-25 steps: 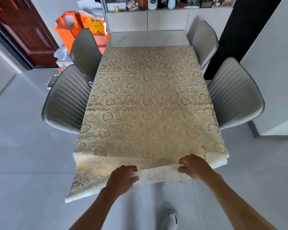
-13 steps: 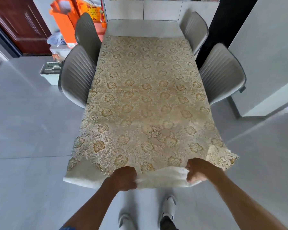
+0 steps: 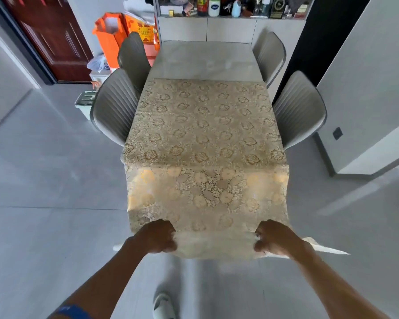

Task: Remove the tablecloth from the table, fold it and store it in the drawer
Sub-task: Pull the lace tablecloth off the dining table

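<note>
So the tablecloth [image 3: 205, 125] is only partway off. Both hands are clamped on its near hem, the left hand [image 3: 158, 237] and right hand [image 3: 275, 240] set well apart with the fabric bunched in each fist. The near stretch of cloth hangs in the air past the table's near edge, while the rest lies flat on top. At the far end a bare strip of table [image 3: 205, 61] shows, flanked by 4 grey chairs [image 3: 115, 107]. I'd say removal is maybe half done; folding and the drawer haven't started, and no drawer is obvious from here.
</note>
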A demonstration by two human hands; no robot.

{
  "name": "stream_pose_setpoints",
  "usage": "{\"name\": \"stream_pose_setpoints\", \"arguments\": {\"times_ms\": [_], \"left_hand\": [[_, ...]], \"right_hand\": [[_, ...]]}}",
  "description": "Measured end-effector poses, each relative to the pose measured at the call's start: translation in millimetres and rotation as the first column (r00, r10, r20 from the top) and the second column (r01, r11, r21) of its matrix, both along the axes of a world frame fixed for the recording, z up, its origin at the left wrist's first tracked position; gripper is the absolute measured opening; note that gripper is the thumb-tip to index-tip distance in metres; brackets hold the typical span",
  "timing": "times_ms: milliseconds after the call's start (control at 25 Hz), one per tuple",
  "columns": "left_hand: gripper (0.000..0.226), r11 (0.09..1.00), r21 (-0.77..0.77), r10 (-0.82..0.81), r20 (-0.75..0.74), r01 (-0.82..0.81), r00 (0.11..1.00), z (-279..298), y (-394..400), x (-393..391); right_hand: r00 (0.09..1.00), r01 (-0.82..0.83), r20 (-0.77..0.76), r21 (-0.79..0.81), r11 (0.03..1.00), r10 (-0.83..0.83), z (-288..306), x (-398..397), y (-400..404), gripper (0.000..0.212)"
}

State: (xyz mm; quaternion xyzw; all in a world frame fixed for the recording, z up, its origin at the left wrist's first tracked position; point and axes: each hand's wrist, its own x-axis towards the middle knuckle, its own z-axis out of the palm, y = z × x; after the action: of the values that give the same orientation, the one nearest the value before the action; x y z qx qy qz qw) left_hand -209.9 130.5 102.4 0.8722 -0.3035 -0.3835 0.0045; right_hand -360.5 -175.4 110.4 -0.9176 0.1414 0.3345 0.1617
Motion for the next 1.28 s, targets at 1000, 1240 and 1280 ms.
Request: {"name": "stream_pose_setpoints", "arguments": {"times_ms": [1000,1240,1280], "left_hand": [[0.013,0.976,0.096,0.107,0.567,-0.195,0.817,-98,-193,462],[0.022,0.978,0.09,0.095,0.603,-0.186,0.792,-75,-218,520],[0.02,0.98,0.087,0.087,0.628,-0.181,0.773,-70,-227,527]], "right_hand": [[0.926,0.206,0.378,-0.475,0.856,-0.013,-105,416,-272,0.025],[0.915,0.235,0.393,-0.334,0.913,-0.091,-131,494,-319,0.022],[0.915,0.239,0.392,-0.328,0.914,-0.098,-128,507,-326,0.024]]}}
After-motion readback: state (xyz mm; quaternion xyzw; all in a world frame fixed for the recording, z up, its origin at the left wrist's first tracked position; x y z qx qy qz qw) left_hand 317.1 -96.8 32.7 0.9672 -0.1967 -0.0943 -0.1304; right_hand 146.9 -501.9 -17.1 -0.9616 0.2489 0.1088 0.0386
